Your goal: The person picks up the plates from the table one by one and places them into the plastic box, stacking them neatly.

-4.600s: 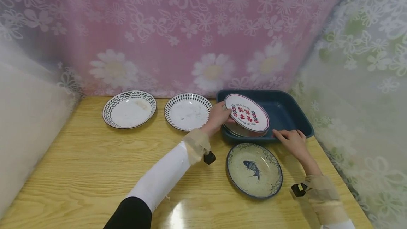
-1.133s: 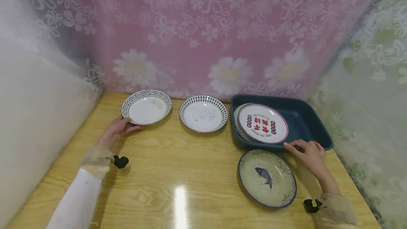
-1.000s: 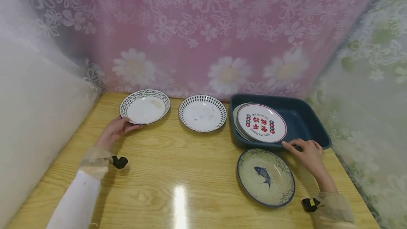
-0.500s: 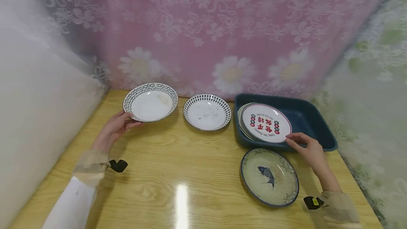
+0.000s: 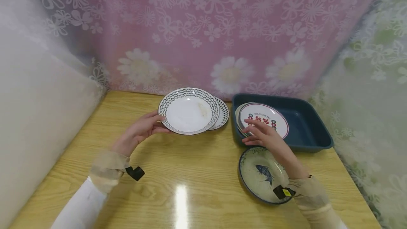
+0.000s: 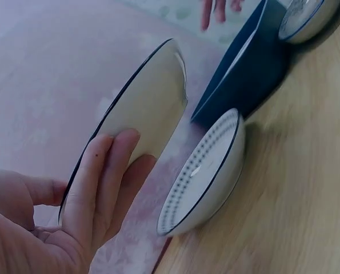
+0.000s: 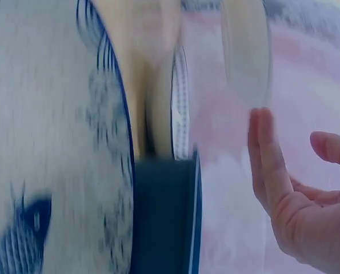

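Note:
My left hand (image 5: 140,131) grips the left rim of a white plate with a black wavy border (image 5: 187,112), thumb over the rim and fingers beneath. In the left wrist view that wavy plate (image 6: 150,94) is up off the table, its pale underside towards the camera. It overlaps a second white plate with a black diamond border (image 5: 223,114), which sits on the table. My right hand (image 5: 270,140) holds nothing; its fingers are spread, in front of a white plate with red lettering (image 5: 279,123). In the right wrist view the right hand (image 7: 295,194) has thumb and fingers apart.
A dark blue basin (image 5: 305,123) stands at the back right, with the lettered plate on a small stack at its left end. In front of it lies a greenish plate with a blue fish (image 5: 254,179), partly behind my right forearm. A pink floral curtain (image 5: 178,27) closes the back.
My left hand has lifted the wavy-bordered plate off the table's left and carried it right, over the diamond-bordered plate. My right hand has left the basin's front rim and moved left.

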{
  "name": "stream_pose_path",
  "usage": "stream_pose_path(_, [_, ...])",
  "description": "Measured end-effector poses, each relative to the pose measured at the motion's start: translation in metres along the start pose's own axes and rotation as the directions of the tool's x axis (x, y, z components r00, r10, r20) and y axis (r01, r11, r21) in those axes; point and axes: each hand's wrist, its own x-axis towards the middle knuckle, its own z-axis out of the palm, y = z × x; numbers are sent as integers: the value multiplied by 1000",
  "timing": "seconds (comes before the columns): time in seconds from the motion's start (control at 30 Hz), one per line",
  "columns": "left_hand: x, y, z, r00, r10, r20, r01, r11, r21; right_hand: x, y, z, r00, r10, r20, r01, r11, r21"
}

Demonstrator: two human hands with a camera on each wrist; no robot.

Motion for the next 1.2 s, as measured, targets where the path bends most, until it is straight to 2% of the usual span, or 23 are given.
stream_pose_path(0.1, [0,-6,14,998,-12,64,11,1000,9,7,-1,20,993,60,99,-67,995,74])
stream_pose_path(0.2, [0,-13,28,994,-25,103,20,999,48,8,0,35,982,91,163,-122,974,190])
stream_pose_path(0.3, [-1,-19,38,990,-20,137,7,995,98,5,2,44,982,107,153,-146,952,269])
stream_pose_path(0.47, [1,-27,47,981,-16,193,-6,994,113,-4,5,46,990,134,47,-141,961,236])
stream_pose_path(0.57, [7,-31,52,978,-18,208,0,996,89,-7,5,40,990,141,8,-138,955,263])
stream_pose_path(0.7, [20,-33,65,980,17,196,-33,996,83,-9,4,25,990,135,-31,-119,942,315])
stream_pose_path(0.87, [38,-25,94,986,73,149,-92,988,124,-13,3,1,985,130,-111,-79,923,376])
stream_pose_path(0.97, [51,-23,112,987,97,131,-112,988,111,-17,3,-15,983,113,-146,-42,907,419])
stream_pose_path(1.1, [71,-26,135,981,148,127,-159,983,87,-23,4,-38,972,92,-216,20,884,467])
stream_pose_path(1.2, [86,-33,152,975,194,106,-205,972,113,-28,10,-53,954,100,-283,59,861,505])
